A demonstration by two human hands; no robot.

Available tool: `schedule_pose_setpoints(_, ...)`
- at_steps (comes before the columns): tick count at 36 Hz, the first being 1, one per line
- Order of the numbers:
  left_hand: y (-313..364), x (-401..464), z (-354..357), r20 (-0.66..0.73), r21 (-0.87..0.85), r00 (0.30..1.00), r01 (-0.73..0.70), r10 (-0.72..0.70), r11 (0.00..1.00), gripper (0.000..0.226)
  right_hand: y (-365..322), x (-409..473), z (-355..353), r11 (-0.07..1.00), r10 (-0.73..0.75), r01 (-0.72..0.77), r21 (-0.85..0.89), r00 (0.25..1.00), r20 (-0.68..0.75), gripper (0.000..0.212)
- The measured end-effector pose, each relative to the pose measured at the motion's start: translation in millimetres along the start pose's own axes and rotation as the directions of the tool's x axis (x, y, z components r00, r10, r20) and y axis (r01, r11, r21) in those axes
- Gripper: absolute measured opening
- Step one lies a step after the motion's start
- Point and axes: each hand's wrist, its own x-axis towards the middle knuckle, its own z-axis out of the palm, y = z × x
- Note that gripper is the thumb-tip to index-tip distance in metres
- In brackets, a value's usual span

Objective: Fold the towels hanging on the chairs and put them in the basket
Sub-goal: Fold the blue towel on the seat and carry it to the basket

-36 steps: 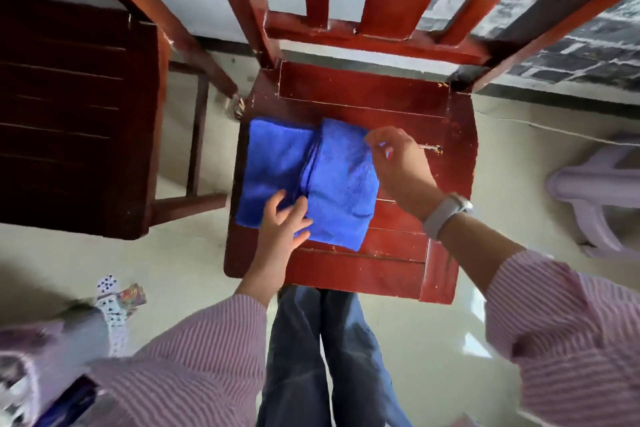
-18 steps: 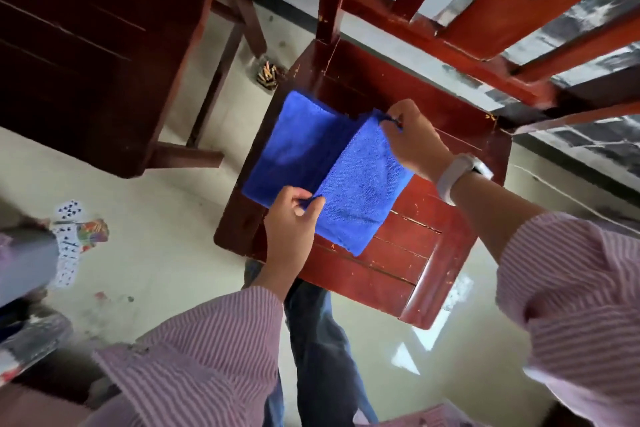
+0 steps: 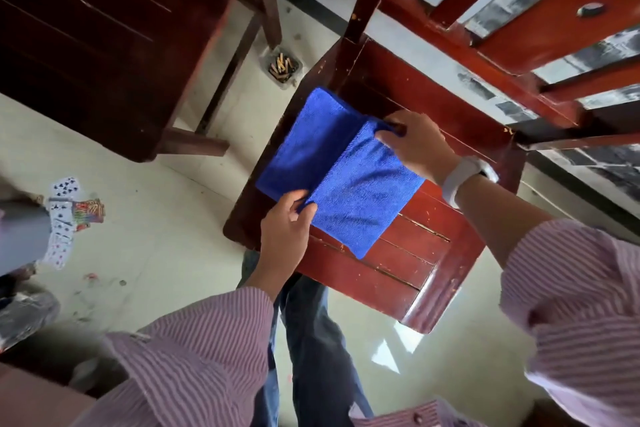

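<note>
A blue towel [image 3: 349, 180] lies partly folded on the seat of a red wooden chair [image 3: 426, 253], its right flap laid over the left part along a diagonal crease. My left hand [image 3: 285, 222] pinches the near end of that folded edge. My right hand [image 3: 412, 142] grips the far end of the same edge, near the chair's back. No basket is in view.
A dark wooden chair [image 3: 104, 28] stands to the left. A small dish of cigarette butts [image 3: 282, 68] sits on the floor between the chairs. Playing cards [image 3: 65, 218] lie scattered on the pale floor at left. My legs in jeans [image 3: 311, 340] stand against the seat front.
The right flap has been carried over the left half of the towel, and both hands now hold the ends of the folded edge. The view has swung and tilted leftward.
</note>
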Motion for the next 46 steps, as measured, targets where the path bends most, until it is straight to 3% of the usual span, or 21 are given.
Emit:
schedule_pose_setpoints(1,-2,-1,-1,0.007,0.01,1.0,0.009,-0.01,1.0,0.027,0,0,-1,1.0,-0.003,0.003,-0.008,0.999,0.033,0.008)
schedule_pose_setpoints(5,-1,-6,-4,0.05,-0.064,0.996,0.078,-0.075,0.995,0.025,-6,1,-7,0.998,-0.026,0.018,0.052,0.99,0.139,0.008)
schedule_pose_setpoints(9,4,-9,-7,0.082,-0.189,0.99,0.127,-0.113,0.974,0.012,-17,-1,-16,0.973,-0.073,0.016,0.232,0.968,0.241,0.024)
schedule_pose_setpoints(13,3,-13,-14,0.016,-0.258,0.992,0.125,-0.125,0.958,0.013,-28,2,-12,0.974,-0.136,0.081,0.211,0.955,0.263,0.005)
schedule_pose_setpoints(19,-3,-2,-19,-0.194,-0.146,0.978,0.05,-0.078,0.988,0.011,-51,18,13,0.974,-0.21,0.207,0.089,0.977,0.034,0.015)
schedule_pose_setpoints(23,-5,13,-21,-0.314,0.008,0.949,0.022,-0.019,1.0,0.025,-57,29,31,0.977,-0.211,0.212,0.019,0.977,-0.018,0.014)
schedule_pose_setpoints(27,-8,26,-24,-0.389,0.107,0.919,-0.026,0.066,0.994,0.024,-60,37,40,0.983,-0.18,0.177,-0.054,0.982,-0.059,0.016)
schedule_pose_setpoints(31,-12,36,-27,-0.387,0.145,0.918,-0.03,0.085,0.989,0.021,-62,39,42,0.988,-0.122,0.109,-0.111,0.985,-0.121,0.028)
schedule_pose_setpoints(34,-15,38,-29,-0.37,0.194,0.923,-0.036,0.107,0.98,0.02,-62,32,39,0.982,-0.165,0.145,-0.121,0.969,-0.182,0.037)
schedule_pose_setpoints(38,-15,39,-34,-0.263,0.348,0.932,-0.15,0.25,0.925,0.025,-51,-2,34,0.969,-0.246,0.208,-0.134,0.861,-0.444,0.04)
schedule_pose_setpoints(40,-14,43,-35,-0.159,0.446,0.925,-0.245,0.346,0.861,0.035,-35,-25,41,0.989,-0.151,0.127,-0.082,0.833,-0.533,0.042)
schedule_pose_setpoints(42,-9,48,-37,-0.106,0.473,0.93,-0.265,0.353,0.84,0.036,-18,-47,51,0.994,0.067,-0.01,0.108,0.836,-0.545,0.043)
schedule_pose_setpoints(44,-4,53,-38,-0.084,0.455,0.95,-0.231,0.3,0.86,0.033,-6,-66,64,0.911,0.356,-0.218,0.349,0.843,-0.402,0.041)
schedule_pose_setpoints(46,0,55,-40,-0.08,0.437,0.964,-0.194,0.253,0.878,0.031,-1,-78,77,0.779,0.539,-0.398,0.484,0.82,-0.192,0.04)
